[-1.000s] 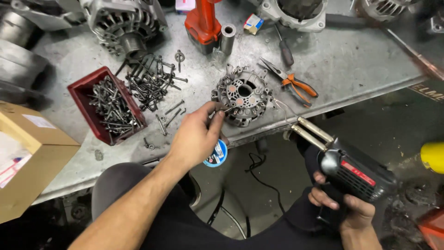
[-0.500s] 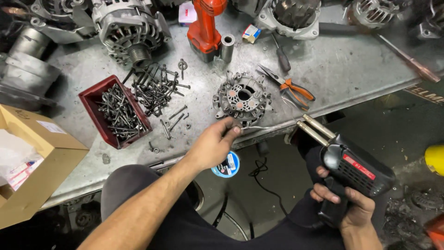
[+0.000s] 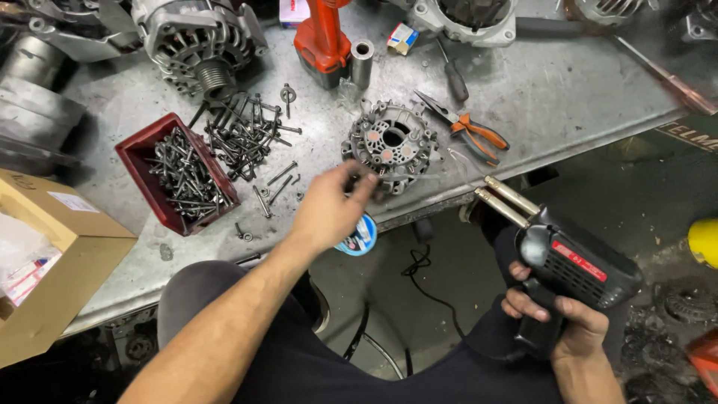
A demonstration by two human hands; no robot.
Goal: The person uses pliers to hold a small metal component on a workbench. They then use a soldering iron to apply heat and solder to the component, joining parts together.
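Left hand (image 3: pixel 329 209), fingers loosely pinching at round grey metal rectifier plate (image 3: pixel 390 146); right hand (image 3: pixel 557 325) gripping black soldering gun (image 3: pixel 572 265). Risk: twin prongs burning nearby fingers.

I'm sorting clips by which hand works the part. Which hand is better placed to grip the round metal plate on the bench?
Probably the left hand: its fingertips already reach the round metal plate. The right hand is off the bench, gripping the black soldering gun.

Your dull scratched grey metal counter (image 3: pixel 568 97) carries a matt cast-metal round rectifier plate (image 3: pixel 390 146); your black plastic soldering gun (image 3: pixel 580 269) looks semi-glossy.
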